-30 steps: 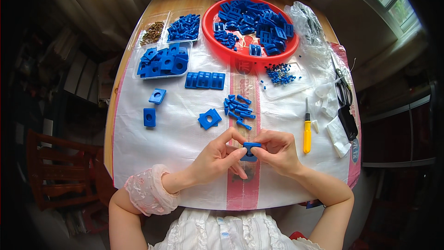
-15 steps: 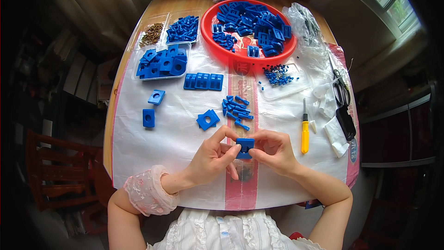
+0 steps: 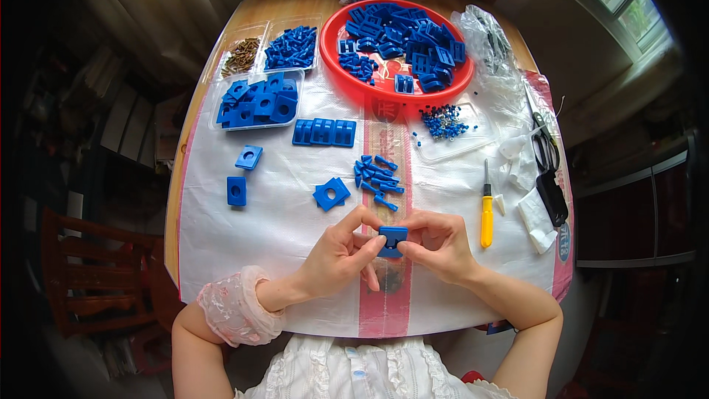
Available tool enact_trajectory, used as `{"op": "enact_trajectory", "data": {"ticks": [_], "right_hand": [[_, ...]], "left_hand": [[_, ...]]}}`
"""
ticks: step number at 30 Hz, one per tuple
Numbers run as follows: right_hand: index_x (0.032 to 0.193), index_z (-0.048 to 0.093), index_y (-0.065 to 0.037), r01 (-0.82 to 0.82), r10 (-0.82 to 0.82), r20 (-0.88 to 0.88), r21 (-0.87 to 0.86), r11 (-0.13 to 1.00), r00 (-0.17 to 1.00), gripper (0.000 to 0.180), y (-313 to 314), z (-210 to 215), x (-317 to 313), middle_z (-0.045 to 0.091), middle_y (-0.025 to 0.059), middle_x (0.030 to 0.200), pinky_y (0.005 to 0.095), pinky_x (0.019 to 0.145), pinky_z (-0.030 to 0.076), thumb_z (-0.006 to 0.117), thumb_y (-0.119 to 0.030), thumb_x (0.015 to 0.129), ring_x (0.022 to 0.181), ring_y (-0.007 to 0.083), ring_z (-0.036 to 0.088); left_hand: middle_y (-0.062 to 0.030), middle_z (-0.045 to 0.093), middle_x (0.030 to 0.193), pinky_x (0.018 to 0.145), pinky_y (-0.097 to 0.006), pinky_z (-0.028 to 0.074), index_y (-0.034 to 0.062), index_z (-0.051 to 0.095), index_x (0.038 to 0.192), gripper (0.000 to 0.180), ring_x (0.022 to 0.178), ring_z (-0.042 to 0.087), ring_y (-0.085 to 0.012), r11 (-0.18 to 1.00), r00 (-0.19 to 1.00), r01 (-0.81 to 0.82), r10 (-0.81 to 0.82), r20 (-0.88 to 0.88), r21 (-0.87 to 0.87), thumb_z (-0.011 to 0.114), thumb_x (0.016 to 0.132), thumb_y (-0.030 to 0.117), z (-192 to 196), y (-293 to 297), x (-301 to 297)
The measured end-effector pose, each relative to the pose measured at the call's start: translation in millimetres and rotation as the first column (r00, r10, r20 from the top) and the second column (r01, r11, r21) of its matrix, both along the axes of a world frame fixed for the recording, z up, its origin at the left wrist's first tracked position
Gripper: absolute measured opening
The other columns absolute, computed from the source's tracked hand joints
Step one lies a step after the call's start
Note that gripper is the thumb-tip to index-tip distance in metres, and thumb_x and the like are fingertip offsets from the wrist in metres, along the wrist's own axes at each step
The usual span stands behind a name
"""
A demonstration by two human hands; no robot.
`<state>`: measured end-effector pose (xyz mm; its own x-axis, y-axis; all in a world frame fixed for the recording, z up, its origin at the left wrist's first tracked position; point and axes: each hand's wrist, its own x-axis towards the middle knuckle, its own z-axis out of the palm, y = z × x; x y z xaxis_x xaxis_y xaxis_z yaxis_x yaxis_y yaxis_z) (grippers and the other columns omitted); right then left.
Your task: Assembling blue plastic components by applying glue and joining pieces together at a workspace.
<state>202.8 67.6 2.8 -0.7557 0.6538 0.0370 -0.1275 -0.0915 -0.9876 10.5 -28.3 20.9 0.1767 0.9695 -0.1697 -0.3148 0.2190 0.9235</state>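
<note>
Between both hands, just above the table's near middle, I hold a small blue plastic block (image 3: 393, 234). My left hand (image 3: 347, 249) pinches its left side, thumb on the face turned toward me. On its right side, my right hand (image 3: 437, 245) grips it with thumb and fingers. Part of the block is hidden under the fingertips. Just beyond the hands lies a pile of small blue pegs (image 3: 378, 179). To its left rest flat blue square plates with round holes (image 3: 331, 193). Two blue blocks (image 3: 236, 191) stand farther left.
A red round tray (image 3: 325, 52) of blue parts stands at the back. Left of it are a clear tub of blue plates (image 3: 258, 100), blue pegs (image 3: 292, 47) and brass-coloured screws (image 3: 241, 55). Rightward lie a yellow-handled screwdriver (image 3: 487, 218), black scissors (image 3: 545, 149) and tiny blue-and-silver pieces (image 3: 445, 122).
The blue block is tilted slightly differently and sits a touch lower. Both hands keep their grip in nearly the same place.
</note>
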Motion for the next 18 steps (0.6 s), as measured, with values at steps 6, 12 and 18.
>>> {"op": "enact_trajectory", "data": {"ticks": [6,12,18], "right_hand": [[0.103,0.067,0.003,0.0,0.0,0.002,-0.029,1.0,1.0,0.021,-0.3,1.8,-0.2,0.064,0.0064,0.091,0.0182,0.059,0.044,0.066,0.005,0.081,0.069,0.0049,0.057],[0.103,0.067,0.003,-0.001,0.001,0.004,-0.041,0.999,1.0,0.022,-0.8,2.3,-0.4,0.064,0.0069,0.092,0.0184,0.059,0.044,0.066,0.005,0.081,0.069,0.0049,0.058],[0.103,0.067,0.003,-0.003,0.003,0.012,-0.016,1.0,1.0,0.022,0.1,0.9,0.0,0.065,0.0065,0.092,0.018,0.058,0.043,0.066,0.005,0.081,0.069,0.0044,0.057]], "left_hand": [[-0.0149,0.069,0.094,0.047,-0.023,0.053,0.0079,0.04,0.107,0.012,0.056,0.067,-0.0164,1.0,1.0,0.006,-0.006,0.007,-0.022,0.047,0.099,0.012,0.1,0.6,-0.6],[-0.0138,0.068,0.093,0.047,-0.023,0.052,0.0079,0.04,0.108,0.012,0.056,0.067,-0.0161,1.0,1.0,0.005,-0.005,0.009,-0.018,0.048,0.099,0.012,-0.6,0.2,-1.1],[-0.0134,0.068,0.092,0.047,-0.023,0.052,0.0073,0.041,0.108,0.013,0.055,0.066,-0.0157,1.0,0.999,0.0,0.0,0.036,-0.018,0.049,0.099,0.012,-0.2,0.5,-1.0]]}}
